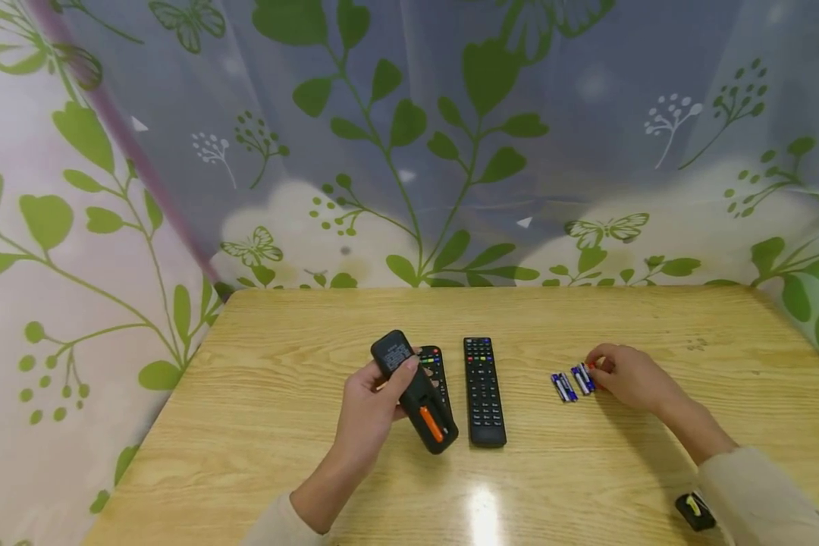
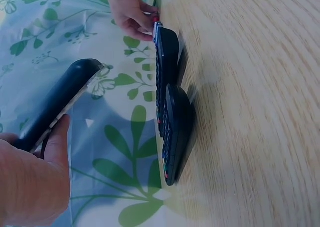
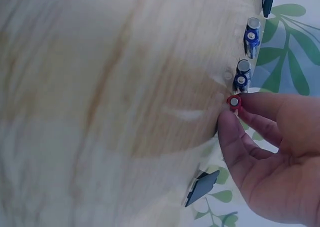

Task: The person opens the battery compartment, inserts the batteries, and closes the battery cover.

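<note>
My left hand (image 1: 371, 406) holds a black remote control (image 1: 394, 356) with its back facing up, thumb across it. Its battery compartment is uncovered, and one orange battery (image 1: 432, 423) shows inside. My right hand (image 1: 631, 377) pinches a red-orange battery (image 3: 234, 102) between thumb and fingertips, close over the table. Just left of those fingers lie blue-and-silver batteries (image 1: 582, 378) in a pair, with another such pair (image 1: 563, 387) beside them. The left wrist view shows the held remote (image 2: 60, 99) from its edge, raised off the tabletop.
A second black remote (image 1: 484, 390) lies face up on the wooden table (image 1: 259, 455). Another remote (image 1: 434, 364) lies partly hidden behind the held one. A small black battery cover (image 1: 695, 511) is by the right sleeve. A leaf-patterned cloth (image 1: 416, 152) hangs behind the table.
</note>
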Tool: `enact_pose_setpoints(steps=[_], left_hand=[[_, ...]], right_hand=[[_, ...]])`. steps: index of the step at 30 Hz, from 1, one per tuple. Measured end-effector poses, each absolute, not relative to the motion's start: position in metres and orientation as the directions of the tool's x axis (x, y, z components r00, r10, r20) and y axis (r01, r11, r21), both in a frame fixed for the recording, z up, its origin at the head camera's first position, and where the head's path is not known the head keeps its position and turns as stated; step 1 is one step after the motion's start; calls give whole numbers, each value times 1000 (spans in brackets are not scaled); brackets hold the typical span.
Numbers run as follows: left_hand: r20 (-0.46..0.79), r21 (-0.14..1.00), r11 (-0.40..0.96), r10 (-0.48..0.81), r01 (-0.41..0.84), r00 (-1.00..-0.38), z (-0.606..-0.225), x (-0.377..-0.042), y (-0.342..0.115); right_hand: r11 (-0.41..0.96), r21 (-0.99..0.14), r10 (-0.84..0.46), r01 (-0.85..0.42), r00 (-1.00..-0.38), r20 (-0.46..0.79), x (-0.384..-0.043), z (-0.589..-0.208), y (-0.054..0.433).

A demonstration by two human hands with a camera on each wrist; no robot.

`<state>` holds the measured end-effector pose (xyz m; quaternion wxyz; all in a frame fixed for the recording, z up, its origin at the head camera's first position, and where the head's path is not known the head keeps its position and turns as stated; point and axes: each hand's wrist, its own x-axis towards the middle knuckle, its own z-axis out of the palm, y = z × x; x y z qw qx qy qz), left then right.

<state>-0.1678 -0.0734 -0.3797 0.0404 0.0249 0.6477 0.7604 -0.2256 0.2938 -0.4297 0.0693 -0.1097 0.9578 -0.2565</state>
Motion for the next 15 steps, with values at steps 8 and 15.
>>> enact_pose_setpoints(steps=[8, 15], left_hand=[[-23, 985, -166, 78, -35, -997, -380, -167, -71], [-16, 987, -160, 83, -29, -996, -380, -168, -70]], right_hand=[[830, -546, -196, -112, -976, -98, -223, -430, 297], [724, -690, -145, -23, -982, -119, -219, -434, 308]])
